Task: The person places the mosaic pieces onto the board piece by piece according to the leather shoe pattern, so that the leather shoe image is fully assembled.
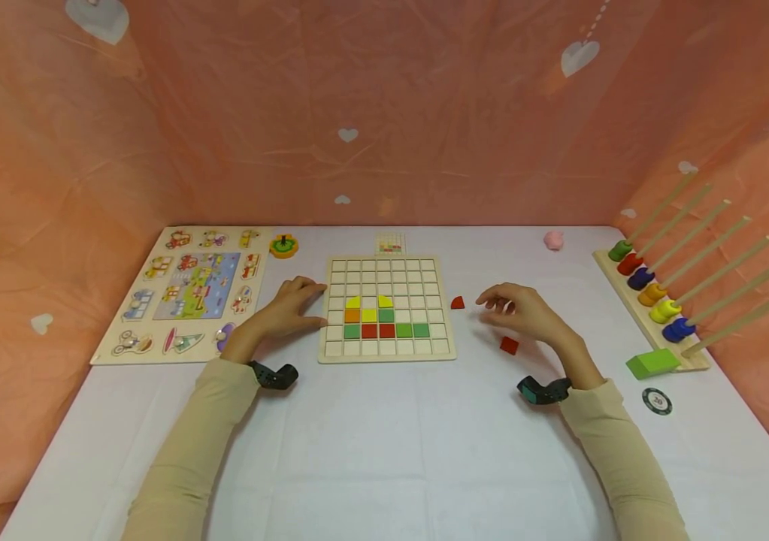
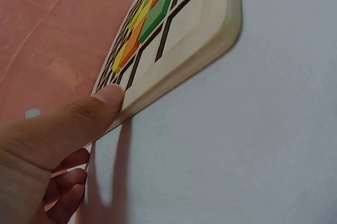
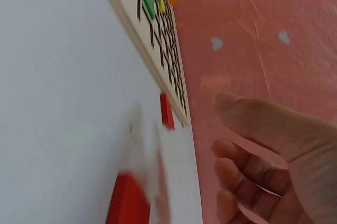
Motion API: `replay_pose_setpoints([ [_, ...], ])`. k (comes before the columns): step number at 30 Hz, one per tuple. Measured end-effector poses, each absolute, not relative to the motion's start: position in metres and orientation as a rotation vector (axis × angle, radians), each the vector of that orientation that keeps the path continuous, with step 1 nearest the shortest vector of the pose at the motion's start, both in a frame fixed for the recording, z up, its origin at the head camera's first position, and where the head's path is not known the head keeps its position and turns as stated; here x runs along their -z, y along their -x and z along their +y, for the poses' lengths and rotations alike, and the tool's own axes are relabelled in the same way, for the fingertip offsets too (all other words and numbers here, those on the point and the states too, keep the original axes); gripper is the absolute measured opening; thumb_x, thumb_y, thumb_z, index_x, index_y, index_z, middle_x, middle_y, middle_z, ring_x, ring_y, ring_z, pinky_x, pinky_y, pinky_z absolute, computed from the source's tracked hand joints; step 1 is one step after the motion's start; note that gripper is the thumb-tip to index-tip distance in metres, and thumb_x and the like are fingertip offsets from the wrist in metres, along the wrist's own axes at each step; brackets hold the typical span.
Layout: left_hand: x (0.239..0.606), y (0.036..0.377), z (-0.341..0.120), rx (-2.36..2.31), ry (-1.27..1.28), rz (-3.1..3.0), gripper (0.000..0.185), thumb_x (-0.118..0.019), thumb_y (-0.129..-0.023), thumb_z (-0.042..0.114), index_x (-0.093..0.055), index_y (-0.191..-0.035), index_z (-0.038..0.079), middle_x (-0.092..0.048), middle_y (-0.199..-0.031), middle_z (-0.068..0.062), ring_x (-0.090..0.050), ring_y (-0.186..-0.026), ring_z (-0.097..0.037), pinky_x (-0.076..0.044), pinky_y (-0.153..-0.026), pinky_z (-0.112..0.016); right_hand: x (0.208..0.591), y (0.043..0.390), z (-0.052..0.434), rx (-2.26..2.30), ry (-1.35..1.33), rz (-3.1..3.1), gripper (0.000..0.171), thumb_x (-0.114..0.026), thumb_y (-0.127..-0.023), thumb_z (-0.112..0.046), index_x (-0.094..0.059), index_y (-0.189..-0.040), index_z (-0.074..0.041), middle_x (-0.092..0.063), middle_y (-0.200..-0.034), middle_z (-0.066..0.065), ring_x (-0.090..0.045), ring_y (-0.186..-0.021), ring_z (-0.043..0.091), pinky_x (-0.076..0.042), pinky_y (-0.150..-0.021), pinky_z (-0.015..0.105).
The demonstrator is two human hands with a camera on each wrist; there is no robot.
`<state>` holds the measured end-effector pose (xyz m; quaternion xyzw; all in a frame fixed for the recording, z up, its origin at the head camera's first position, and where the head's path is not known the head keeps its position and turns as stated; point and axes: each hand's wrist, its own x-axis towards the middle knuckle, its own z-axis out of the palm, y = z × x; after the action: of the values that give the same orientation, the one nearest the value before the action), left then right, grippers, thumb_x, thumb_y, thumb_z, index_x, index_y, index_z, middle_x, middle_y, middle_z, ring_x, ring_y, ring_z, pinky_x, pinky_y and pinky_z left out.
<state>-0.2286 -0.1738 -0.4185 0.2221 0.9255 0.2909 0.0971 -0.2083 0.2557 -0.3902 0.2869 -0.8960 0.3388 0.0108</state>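
The left hand rests on the left edge of the grid board, thumb pressed against its side, fingers loosely bent. The right hand hovers loose and holds nothing — a red piece lies just past its fingertips, a red square just under its palm. On the board, a few colored tiles fill two low rows — most squares look bare, so I think a lot is left.

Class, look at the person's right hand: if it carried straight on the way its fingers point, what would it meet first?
The right hand points left towards the grid board. First in that line is probably the small red quarter-round piece lying on the table just short of the board, though depth is hard to judge and the hand may be above it.
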Motion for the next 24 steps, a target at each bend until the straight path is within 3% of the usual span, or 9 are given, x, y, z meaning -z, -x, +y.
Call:
replay_pose_setpoints([
  [9,0.417,0.228,-0.174,-0.851,-0.663,2.743,0.070,-0.070,-0.082,0.026,-0.039,-0.139,-0.001,-0.036,-0.134,-0.022,-0.029,-0.121,-0.035,-0.026,-0.104,-0.051,0.396,0.193,0.278,-0.994,-0.713,-3.133,0.037,-0.082,-0.071,-0.020,-0.063,-0.100,-0.006,-0.057,-0.083,0.002,-0.051,-0.076,0.016,-0.044,-0.066,0.024],
  [24,0.417,0.228,-0.174,-0.851,-0.677,2.750,0.070,-0.071,-0.082,0.026,-0.040,-0.139,-0.002,-0.037,-0.133,-0.022,-0.030,-0.120,-0.035,-0.027,-0.103,-0.050,0.398,0.186,0.282,-0.992,-0.760,-3.135,0.028,-0.076,-0.075,-0.006,-0.064,-0.100,-0.001,-0.059,-0.082,0.002,-0.051,-0.077,0.016,-0.044,-0.066,0.023],
])
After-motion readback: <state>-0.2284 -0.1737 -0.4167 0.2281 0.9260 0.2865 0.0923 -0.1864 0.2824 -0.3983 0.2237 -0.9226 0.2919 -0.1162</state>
